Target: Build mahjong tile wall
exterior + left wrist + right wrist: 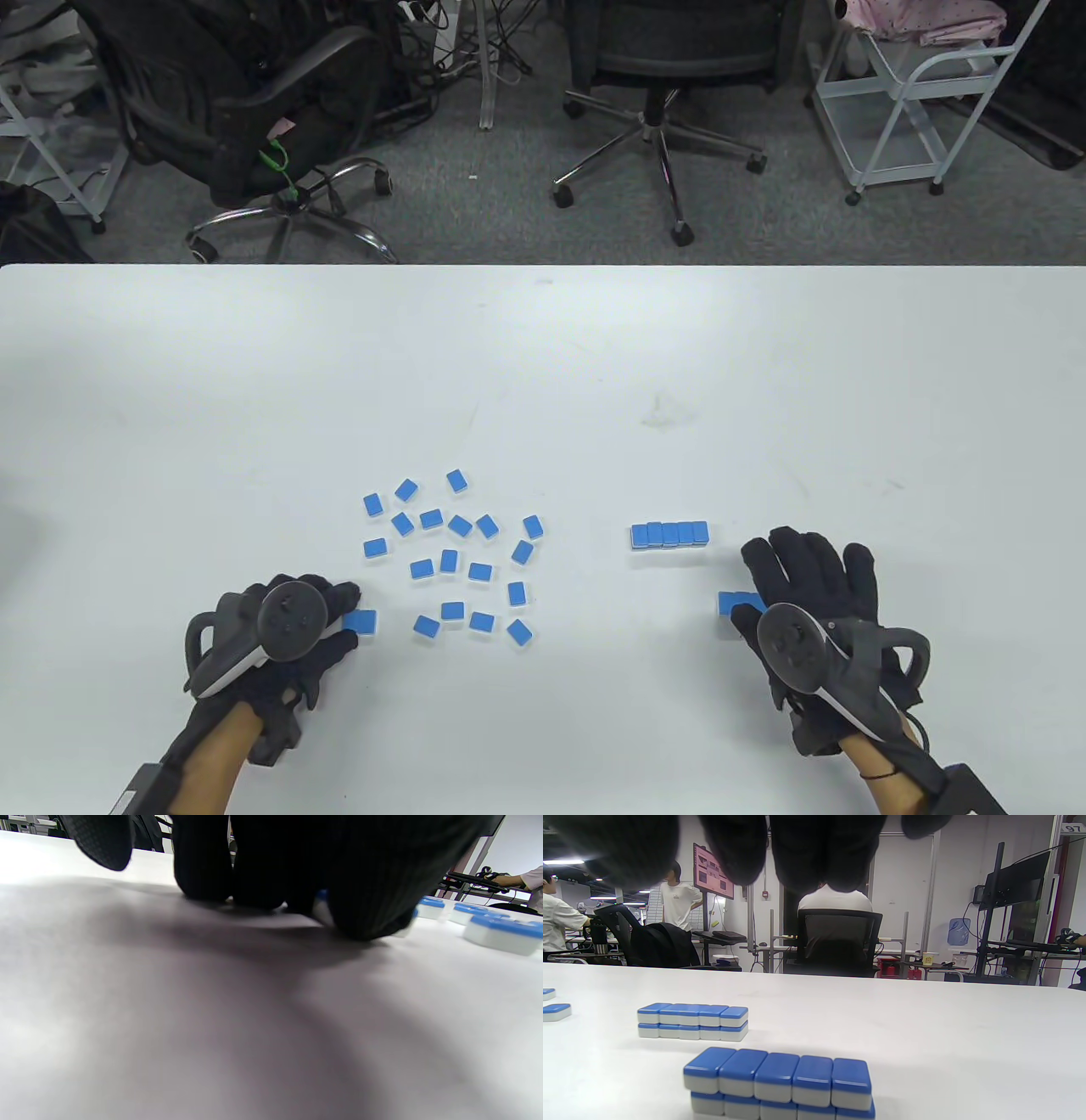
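Blue-backed white mahjong tiles (462,552) are scattered near-left for picking; one loose tile (362,621) is touched by the left hand (280,632), its grip unclear. A finished two-layer five-tile block (669,534) is kept right, while the flat, spread right hand (810,594) covers a second block (780,1084).

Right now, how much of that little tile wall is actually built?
Partly built. Done: two double-layer blocks, each five tiles long, the far block and the near block under the right hand, which hangs open above it. In hand: the left hand touches a loose tile. Left: about twenty scattered tiles lie face-down on the table.
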